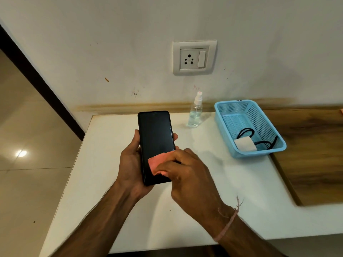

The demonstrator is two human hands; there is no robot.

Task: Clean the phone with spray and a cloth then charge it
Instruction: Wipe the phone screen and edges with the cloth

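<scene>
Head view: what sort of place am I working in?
Likely a home or office room: a white countertop against a scuffed wall, a white wall socket plate above it, glossy beige floor tiles beside.

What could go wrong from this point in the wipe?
1. The phone is gripped at its edges by the left hand alone; pressure from the cloth under the right hand could tip it out.
2. Reaching later for the charger in the basket might knock over the spray bottle standing beside it.
</scene>
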